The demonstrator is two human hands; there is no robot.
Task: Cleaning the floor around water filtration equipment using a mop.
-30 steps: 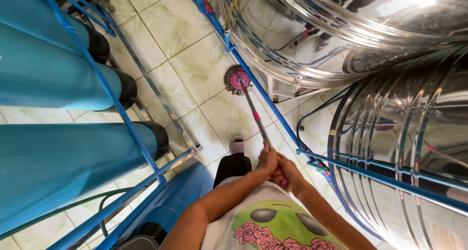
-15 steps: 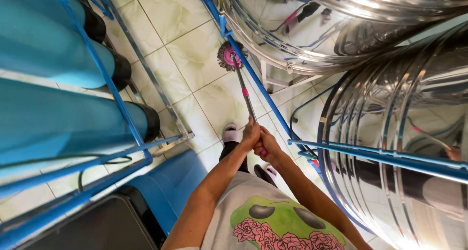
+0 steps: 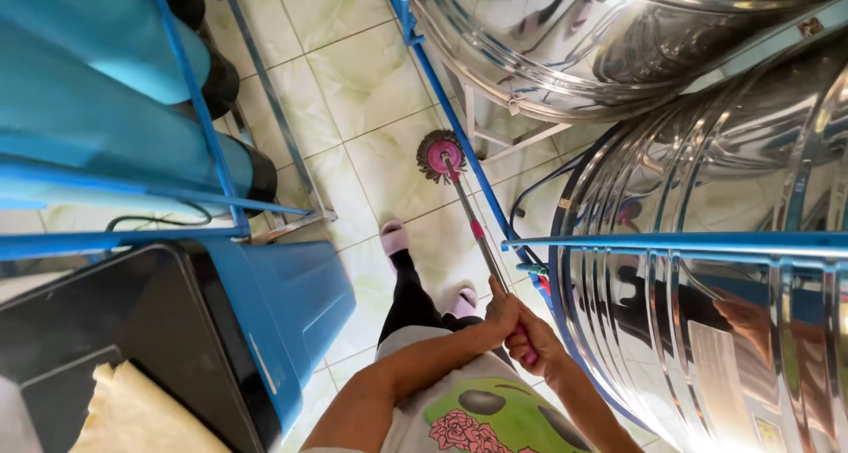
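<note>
head view — both hands [image 3: 521, 329] gripping mop [image 3: 442, 155] handle, tiled aisle [image 3: 371, 109] between tanks [image 3: 707, 329].

Floral-print shirt [image 3: 477, 422], black trousers [image 3: 411, 298], pink slippers [image 3: 394, 237].

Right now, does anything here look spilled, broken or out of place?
Nothing stands out. Both hands, left hand and right hand, grip the mop handle; its pink mop head rests on the pale tiled floor, which shows no puddle or debris.
</note>
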